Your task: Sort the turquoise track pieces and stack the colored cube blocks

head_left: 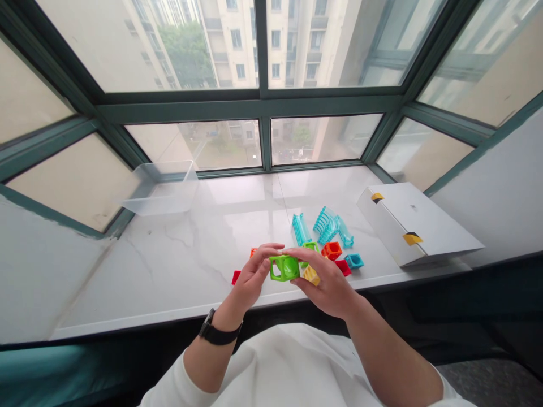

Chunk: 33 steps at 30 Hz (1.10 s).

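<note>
A bright green toy block [284, 268] with open sides is held up between my two hands, above the front of the white sill. My left hand [253, 275] grips its left side, thumb in front and fingers over the top. From the right, my right hand [328, 282] pinches the block between thumb and fingers. Behind my right hand lie a yellow block [311, 275], an orange-red block [331, 250], a red piece [343, 267] and a blue block [353, 261]. Another green block [311, 246] is partly hidden. A red piece [236, 277] shows beside my left hand.
Clear turquoise track pieces [301, 229], one of them curved [326, 225], lie behind the blocks. A translucent plastic bin [163, 189] stands at the back left. On the right sits a white box [428, 223] with yellow-and-black tabs. Green-framed windows [250, 107] enclose the marble-patterned sill [182, 271].
</note>
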Available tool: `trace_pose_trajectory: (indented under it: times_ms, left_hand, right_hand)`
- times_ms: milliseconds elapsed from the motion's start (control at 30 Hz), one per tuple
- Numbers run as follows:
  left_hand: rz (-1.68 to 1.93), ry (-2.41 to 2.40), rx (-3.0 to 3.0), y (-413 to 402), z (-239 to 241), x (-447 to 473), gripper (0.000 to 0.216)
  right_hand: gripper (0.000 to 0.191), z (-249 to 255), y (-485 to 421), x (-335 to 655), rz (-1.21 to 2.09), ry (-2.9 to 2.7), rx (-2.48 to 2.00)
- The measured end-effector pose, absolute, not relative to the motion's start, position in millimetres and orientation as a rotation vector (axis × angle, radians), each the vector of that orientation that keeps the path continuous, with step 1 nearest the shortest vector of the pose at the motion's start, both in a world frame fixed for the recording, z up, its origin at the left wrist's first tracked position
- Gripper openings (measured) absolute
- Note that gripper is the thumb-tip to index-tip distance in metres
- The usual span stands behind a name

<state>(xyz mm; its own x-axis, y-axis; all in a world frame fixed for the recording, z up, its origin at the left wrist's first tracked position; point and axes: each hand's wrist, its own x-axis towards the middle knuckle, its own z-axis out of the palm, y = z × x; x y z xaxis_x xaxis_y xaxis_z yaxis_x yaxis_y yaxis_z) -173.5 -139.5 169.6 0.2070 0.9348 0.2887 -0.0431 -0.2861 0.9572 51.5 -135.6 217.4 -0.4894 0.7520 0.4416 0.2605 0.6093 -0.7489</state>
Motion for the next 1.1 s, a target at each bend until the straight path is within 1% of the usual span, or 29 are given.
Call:
trace_pose_trajectory:
  times_ms: [133, 267, 333, 400, 467, 533, 600, 767, 967, 1100]
  left_hand:
    - [1.208, 0.849, 1.528, -147.7, 183.0, -172.2, 0.034]
    - [1.198, 0.894, 1.65, -155.3, 196.7, -171.8, 0.035]
    - [1.267, 0.939, 1.726, -158.6, 201.2, -170.8, 0.03]
    - [1.371, 0.965, 1.795, -161.4, 204.1, -169.1, 0.021]
    - [1.452, 0.96, 1.871, -163.7, 206.6, -166.9, 0.01]
    - [1.48, 0.95, 1.962, -165.5, 209.5, -164.7, 0.006]
    - [1.484, 0.939, 2.043, -166.5, 212.5, -162.7, 0.009]
    - [1.448, 0.92, 2.111, -166.6, 216.9, -160.1, 0.013]
    - [1.219, 0.877, 2.176, -167.7, 218.0, -159.9, 0.036]
    - [1.15, 0.87, 2.192, -168.2, 217.8, -159.4, 0.044]
  right_hand:
    - [0.057, 218.9, -135.0, 58.8, 0.796, -2.103, -0.678]
    - [0.048, 219.3, -134.8, 63.2, 0.729, -2.032, -0.713]
    - [0.046, 220.0, -135.7, 63.3, 0.708, -1.97, -0.759]
    - [0.049, 221.1, -137.4, 62.6, 0.73, -1.949, -0.774]
    - [0.056, 222.0, -139.4, 61.8, 0.759, -1.972, -0.77]
    - [0.063, 221.9, -140.8, 61.4, 0.772, -1.999, -0.768]
    - [0.065, 220.5, -141.3, 61.7, 0.768, -2.006, -0.767]
    - [0.061, 216.5, -140.4, 64.5, 0.734, -2.005, -0.766]
    - [0.058, 216.6, -140.5, 68.0, 0.768, -2.004, -0.733]
    - [0.057, 217.1, -140.3, 69.7, 0.805, -2.006, -0.723]
